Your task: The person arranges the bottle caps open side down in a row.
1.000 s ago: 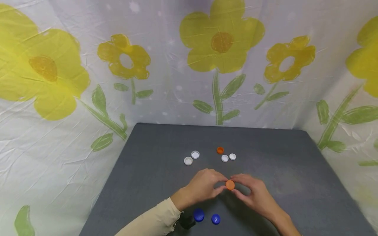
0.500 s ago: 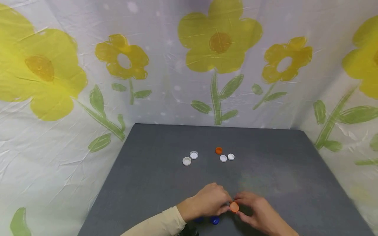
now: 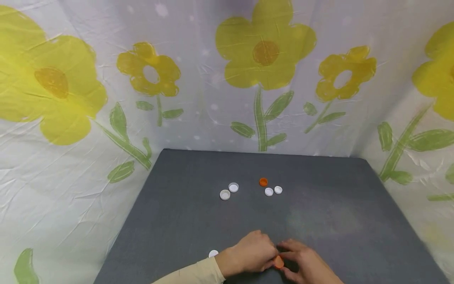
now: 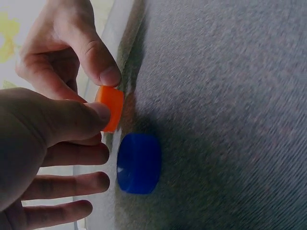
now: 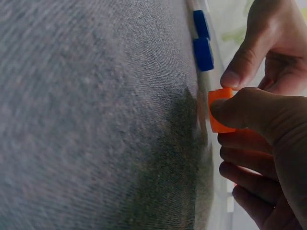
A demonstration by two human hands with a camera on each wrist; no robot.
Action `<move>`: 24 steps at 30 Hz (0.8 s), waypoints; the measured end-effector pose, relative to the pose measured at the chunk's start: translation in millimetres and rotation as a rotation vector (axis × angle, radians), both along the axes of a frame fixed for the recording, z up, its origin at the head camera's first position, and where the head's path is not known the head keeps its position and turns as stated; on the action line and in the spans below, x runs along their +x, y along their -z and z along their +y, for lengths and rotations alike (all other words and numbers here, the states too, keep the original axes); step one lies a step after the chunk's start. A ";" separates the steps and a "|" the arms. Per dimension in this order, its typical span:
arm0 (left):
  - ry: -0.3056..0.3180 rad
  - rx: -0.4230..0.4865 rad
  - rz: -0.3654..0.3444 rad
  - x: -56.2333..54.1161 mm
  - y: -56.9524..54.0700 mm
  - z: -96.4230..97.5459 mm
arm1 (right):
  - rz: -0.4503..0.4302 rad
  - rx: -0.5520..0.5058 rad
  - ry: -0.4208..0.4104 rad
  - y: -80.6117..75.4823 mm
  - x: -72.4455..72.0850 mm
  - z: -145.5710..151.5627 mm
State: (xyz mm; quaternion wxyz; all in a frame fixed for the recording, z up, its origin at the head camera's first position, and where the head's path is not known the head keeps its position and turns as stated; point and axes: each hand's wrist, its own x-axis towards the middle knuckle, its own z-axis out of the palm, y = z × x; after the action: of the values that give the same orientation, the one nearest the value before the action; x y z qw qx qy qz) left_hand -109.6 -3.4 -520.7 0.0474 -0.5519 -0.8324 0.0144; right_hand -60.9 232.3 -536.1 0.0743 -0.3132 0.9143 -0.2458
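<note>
An orange bottle cap (image 3: 278,262) is held between both hands, close over the dark table near its front. My left hand (image 3: 250,252) pinches one side of it with thumb and fingers; in the left wrist view the other fingers extend below the cap. From the opposite side my right hand (image 3: 306,262) also pinches it, its thumb pressed along the side in the right wrist view. A blue bottle cap (image 4: 139,164) stands on the table beside the left fingers. Two blue bottle caps show in the right wrist view, the nearer blue cap (image 5: 203,54) just past the orange one.
Farther back on the grey table (image 3: 184,221) lie two white caps, one of them a white cap (image 3: 225,195), left of another orange cap (image 3: 263,182) with two small white caps (image 3: 268,191). A white disc (image 3: 213,253) shows beside the left wrist. Flowered cloth (image 3: 198,79) hangs around the table.
Both hands have moved with the orange cap toward the table's front and lower. The left hand and sleeve now cover the blue caps in the head view, while a white disc has come into sight.
</note>
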 end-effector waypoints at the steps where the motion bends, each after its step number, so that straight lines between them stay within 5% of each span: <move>1: -0.001 -0.004 0.005 1.5 0.6 0.2 | 0.002 0.006 -0.002 0.6 0.6 -0.1; 9: -0.029 -0.020 0.090 11.1 5.2 1.5 | 0.016 0.028 -0.009 4.3 3.1 -1.1; 18: -0.054 0.013 0.058 7.0 1.7 -5.6 | -0.027 0.002 -0.006 -4.4 -1.2 -1.1; 24: -0.145 0.060 -0.035 -10.1 -7.3 -21.8 | 0.202 -0.002 -0.017 -14.9 -12.9 -7.9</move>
State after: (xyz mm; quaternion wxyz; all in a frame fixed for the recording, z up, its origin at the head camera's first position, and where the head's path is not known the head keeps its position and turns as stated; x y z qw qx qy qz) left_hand -119.6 -25.2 -513.4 0.0482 -0.4885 -0.8711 -0.0168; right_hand -73.8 224.4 -521.2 -0.0168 -0.3441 0.9142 -0.2134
